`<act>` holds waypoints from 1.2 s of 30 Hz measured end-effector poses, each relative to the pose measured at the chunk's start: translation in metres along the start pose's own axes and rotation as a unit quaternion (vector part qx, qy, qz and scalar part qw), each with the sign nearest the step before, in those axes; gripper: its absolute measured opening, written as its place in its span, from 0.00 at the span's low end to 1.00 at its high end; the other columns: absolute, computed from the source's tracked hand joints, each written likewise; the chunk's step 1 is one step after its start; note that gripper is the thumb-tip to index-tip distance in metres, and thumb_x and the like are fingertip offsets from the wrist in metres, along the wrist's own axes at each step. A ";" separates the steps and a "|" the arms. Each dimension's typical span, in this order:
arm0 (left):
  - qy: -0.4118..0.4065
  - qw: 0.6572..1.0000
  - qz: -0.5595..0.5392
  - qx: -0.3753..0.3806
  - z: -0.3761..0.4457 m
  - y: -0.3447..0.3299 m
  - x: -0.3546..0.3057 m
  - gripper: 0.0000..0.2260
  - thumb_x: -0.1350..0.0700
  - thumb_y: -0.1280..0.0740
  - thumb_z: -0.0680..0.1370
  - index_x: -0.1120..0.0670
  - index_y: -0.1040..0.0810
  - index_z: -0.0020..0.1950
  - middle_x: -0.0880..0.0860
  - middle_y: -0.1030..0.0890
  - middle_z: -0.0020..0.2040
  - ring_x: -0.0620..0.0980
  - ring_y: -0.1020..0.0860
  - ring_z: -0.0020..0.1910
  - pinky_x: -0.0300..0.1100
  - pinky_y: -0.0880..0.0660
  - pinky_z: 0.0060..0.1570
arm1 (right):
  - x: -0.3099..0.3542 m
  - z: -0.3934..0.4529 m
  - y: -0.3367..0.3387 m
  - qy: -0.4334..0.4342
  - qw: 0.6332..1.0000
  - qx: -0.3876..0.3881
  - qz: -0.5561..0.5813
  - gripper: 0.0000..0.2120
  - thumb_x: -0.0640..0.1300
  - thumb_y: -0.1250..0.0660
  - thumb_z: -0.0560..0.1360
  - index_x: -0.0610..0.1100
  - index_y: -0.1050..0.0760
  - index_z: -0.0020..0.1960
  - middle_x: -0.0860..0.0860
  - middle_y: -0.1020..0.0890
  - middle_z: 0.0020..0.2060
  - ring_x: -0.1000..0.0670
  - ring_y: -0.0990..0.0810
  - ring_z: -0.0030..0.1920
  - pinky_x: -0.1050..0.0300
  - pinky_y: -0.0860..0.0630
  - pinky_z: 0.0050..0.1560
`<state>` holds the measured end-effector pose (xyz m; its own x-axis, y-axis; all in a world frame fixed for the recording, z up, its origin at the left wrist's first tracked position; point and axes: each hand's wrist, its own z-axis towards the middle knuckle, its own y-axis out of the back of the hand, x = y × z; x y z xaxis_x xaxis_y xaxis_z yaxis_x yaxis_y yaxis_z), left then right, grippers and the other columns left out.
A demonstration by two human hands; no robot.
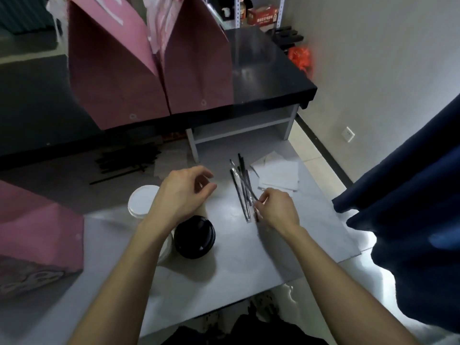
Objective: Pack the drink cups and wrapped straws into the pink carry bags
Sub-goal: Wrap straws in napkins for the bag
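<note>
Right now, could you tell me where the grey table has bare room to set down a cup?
Bare grey table lies near the front edge, between the black-lidded cup and the right forearm. It is crowded further back: wrapped straws, napkins and the right hand fill that side.

— How many pink carry bags?
— Three: two upright on the black surface [268, 66], at [112, 78] and [199, 70], one at left [42, 235].
— Cups?
— Two: a white-lidded cup [142, 201] and a black-lidded cup [194, 237].
— Wrapped straws [242, 188]?
— Several in a loose cluster; I cannot tell exactly how many.
</note>
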<state>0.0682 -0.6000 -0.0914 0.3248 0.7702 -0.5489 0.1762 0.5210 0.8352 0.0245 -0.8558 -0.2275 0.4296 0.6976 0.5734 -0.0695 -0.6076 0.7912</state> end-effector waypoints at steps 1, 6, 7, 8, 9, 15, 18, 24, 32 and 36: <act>0.027 0.999 -0.026 -0.011 0.002 -0.007 -0.006 0.11 0.46 0.26 0.82 0.49 0.14 0.61 0.44 0.12 0.49 0.44 0.15 0.48 0.47 0.17 0.56 | 0.000 0.001 0.010 0.019 0.999 -0.005 0.038 0.07 0.51 0.25 0.77 0.50 0.19 0.44 0.53 0.16 0.35 0.47 0.15 0.41 0.53 0.21 0.44; 0.174 0.958 -0.223 -0.040 0.017 -0.053 -0.039 0.18 0.43 0.31 0.85 0.55 0.18 0.67 0.50 0.11 0.53 0.45 0.11 0.44 0.44 0.19 0.43 | 0.019 0.002 0.050 0.140 0.957 0.082 0.242 0.08 0.48 0.20 0.76 0.51 0.18 0.43 0.52 0.18 0.28 0.52 0.19 0.29 0.57 0.25 0.35; 0.185 0.945 -0.265 -0.053 0.019 -0.063 -0.043 0.15 0.46 0.31 0.86 0.55 0.18 0.65 0.52 0.11 0.53 0.46 0.11 0.45 0.46 0.19 0.43 | 0.022 0.002 0.052 0.169 0.947 0.108 0.251 0.08 0.47 0.20 0.76 0.51 0.18 0.43 0.52 0.19 0.28 0.52 0.20 0.27 0.58 0.25 0.34; 0.187 0.933 -0.300 -0.071 0.019 -0.072 -0.048 0.11 0.49 0.32 0.87 0.55 0.17 0.62 0.53 0.10 0.51 0.47 0.11 0.46 0.47 0.18 0.44 | 0.023 0.002 0.054 0.195 0.938 0.131 0.256 0.08 0.47 0.19 0.76 0.51 0.18 0.43 0.51 0.18 0.28 0.52 0.21 0.26 0.57 0.24 0.33; 0.186 0.923 -0.325 -0.092 0.018 -0.078 -0.051 0.08 0.52 0.33 0.88 0.54 0.16 0.58 0.53 0.10 0.49 0.49 0.11 0.47 0.47 0.18 0.45 | 0.022 0.004 0.054 0.214 0.930 0.151 0.258 0.07 0.48 0.19 0.76 0.51 0.17 0.44 0.50 0.18 0.29 0.51 0.20 0.26 0.55 0.22 0.33; 0.200 0.884 -0.382 -0.178 0.001 -0.094 -0.058 0.09 0.56 0.36 0.89 0.56 0.17 0.57 0.55 0.12 0.44 0.57 0.11 0.47 0.50 0.14 0.49 | -0.008 0.026 0.028 0.165 0.979 0.108 0.056 0.10 0.52 0.27 0.79 0.47 0.18 0.43 0.50 0.15 0.35 0.46 0.15 0.39 0.50 0.19 0.43; 0.194 0.887 -0.375 -0.185 0.000 -0.097 -0.063 0.09 0.57 0.37 0.90 0.58 0.17 0.58 0.54 0.14 0.40 0.57 0.11 0.44 0.48 0.13 0.45 | -0.016 0.031 0.009 0.143 0.973 0.172 -0.058 0.19 0.52 0.26 0.78 0.39 0.21 0.36 0.46 0.20 0.31 0.41 0.18 0.39 0.50 0.23 0.41; 0.219 0.875 -0.391 -0.185 0.001 -0.108 -0.071 0.10 0.57 0.36 0.89 0.59 0.16 0.59 0.57 0.16 0.44 0.54 0.12 0.41 0.45 0.16 0.40 | -0.030 0.038 0.003 0.085 0.982 0.166 -0.035 0.11 0.39 0.31 0.71 0.39 0.28 0.32 0.46 0.26 0.27 0.42 0.26 0.31 0.54 0.36 0.27; 0.241 0.869 -0.397 -0.169 0.011 -0.131 -0.068 0.10 0.58 0.35 0.89 0.60 0.15 0.58 0.57 0.16 0.44 0.51 0.14 0.39 0.43 0.16 0.38 | -0.035 0.037 0.008 0.082 0.985 0.144 -0.054 0.15 0.38 0.32 0.73 0.41 0.35 0.32 0.45 0.28 0.29 0.42 0.31 0.30 0.53 0.41 0.26; 0.238 0.873 -0.391 -0.167 0.011 -0.140 -0.061 0.08 0.58 0.34 0.88 0.56 0.14 0.58 0.56 0.15 0.46 0.51 0.15 0.41 0.43 0.16 0.40 | -0.036 0.037 0.009 0.076 0.987 0.132 -0.054 0.15 0.38 0.29 0.73 0.40 0.33 0.32 0.44 0.25 0.32 0.39 0.22 0.36 0.55 0.39 0.26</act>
<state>0.0340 -0.7244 -0.1747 -0.2115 0.1563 -0.9648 -0.1351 0.9730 0.1873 0.0419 -0.8999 -0.2490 0.2807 0.7999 0.5304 0.2141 -0.5909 0.7778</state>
